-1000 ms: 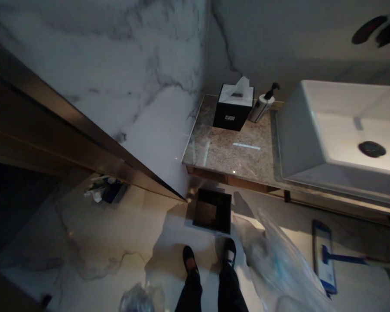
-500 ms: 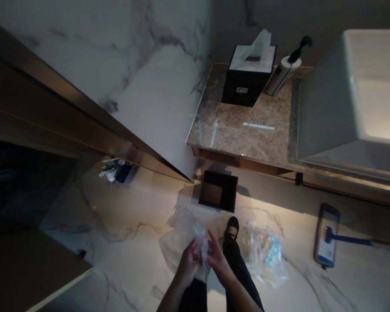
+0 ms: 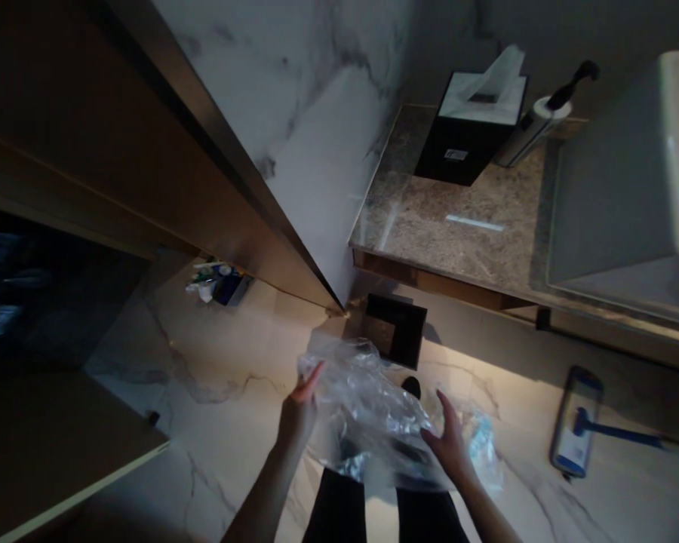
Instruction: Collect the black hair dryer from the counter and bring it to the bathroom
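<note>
Left hand (image 3: 297, 406) and right hand (image 3: 446, 445) grasp a clear plastic bag (image 3: 367, 407), apparently spreading its mouth above the black bin (image 3: 393, 329); lining next needs lowering.

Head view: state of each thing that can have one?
Clear plastic bag: spread open, held at both sides.
Left hand: gripping the bag's left edge.
Right hand: gripping its right edge.
Black square bin: upright on the floor, unlined.
Black tissue box: tissue sticking out.
Blue flat mop: lying on the floor.
</note>
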{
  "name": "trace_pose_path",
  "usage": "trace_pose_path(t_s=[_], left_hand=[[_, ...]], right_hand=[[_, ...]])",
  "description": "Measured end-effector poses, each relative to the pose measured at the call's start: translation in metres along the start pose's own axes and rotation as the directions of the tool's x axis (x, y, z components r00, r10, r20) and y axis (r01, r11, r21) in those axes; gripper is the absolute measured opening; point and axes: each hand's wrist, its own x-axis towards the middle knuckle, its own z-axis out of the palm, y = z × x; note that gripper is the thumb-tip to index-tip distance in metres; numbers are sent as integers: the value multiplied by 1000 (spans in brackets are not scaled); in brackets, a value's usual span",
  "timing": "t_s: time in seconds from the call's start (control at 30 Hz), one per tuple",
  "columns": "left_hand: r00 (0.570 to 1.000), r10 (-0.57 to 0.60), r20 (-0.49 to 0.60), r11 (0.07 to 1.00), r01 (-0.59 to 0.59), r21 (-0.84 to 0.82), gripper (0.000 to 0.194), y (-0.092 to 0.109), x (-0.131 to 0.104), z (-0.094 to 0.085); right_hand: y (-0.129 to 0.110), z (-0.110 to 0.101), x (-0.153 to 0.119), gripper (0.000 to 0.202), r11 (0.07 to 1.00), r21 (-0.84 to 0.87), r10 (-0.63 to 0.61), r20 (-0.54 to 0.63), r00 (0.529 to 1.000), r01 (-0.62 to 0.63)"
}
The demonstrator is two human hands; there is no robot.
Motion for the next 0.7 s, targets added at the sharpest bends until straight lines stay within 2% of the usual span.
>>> trace_pose_path(t_s=[0.03,0.07,0.1,0.17,0.23,0.3,0.33,0.4,0.43,0.5,0.53,0.57,0.6,0.63,0.7], left_hand=[[995,52,85,997,-56,47,62,24,-8,10],[983,99,156,990,-113,85,56,47,-17,19],[966,148,213,978,-174,111,50,67,-26,26],[929,223,296,950,-276,148,40,94,-43,31],[902,199,384,927,-299,224,37,98,-52,29],[886,79,457,884,-274,378,43,78,-47,20],[890,21,455,847,-258,465,50,62,-40,14],[917,-38,398,779,-223,587,62,26,-18,1],[938,-32,345,765,-199,613,65,9,-4,-6],[981,31,189,794,-140,592,66,-20,24,-18],[994,75,80,841,-107,530,64,-29,38,-23],[993,110,-41,897,-81,434,61,-34,50,-27],[979,125,-163,945,-68,321,58,-35,60,-31],[960,114,-255,977,-63,202,53,-31,69,-34],[930,56,-362,998,-50,27,46,-13,79,-42]], right_hand=[[-30,12,4,80,986,-9,-164,58,985,165],[-59,24,11,82,947,-13,-320,95,943,322],[-84,35,21,80,905,-36,-419,108,902,424],[-114,50,45,68,880,-35,-468,108,877,474],[-118,50,67,50,907,46,-419,170,892,418],[-111,37,71,41,921,141,-389,287,876,363],[-107,28,65,42,916,186,-399,351,847,354],[-107,8,40,43,881,316,-466,465,753,351],[-111,-1,24,44,852,401,-514,528,676,335],[-118,-15,-1,50,811,519,-578,635,512,271],[-121,-20,-8,50,823,507,-565,687,457,256],[-121,-24,-8,46,858,436,-514,743,429,272],[-120,-26,-1,40,894,312,-430,798,422,320],[-117,-30,11,38,911,146,-319,841,438,385],[-111,-39,50,37,846,-199,-95,856,508,494]])
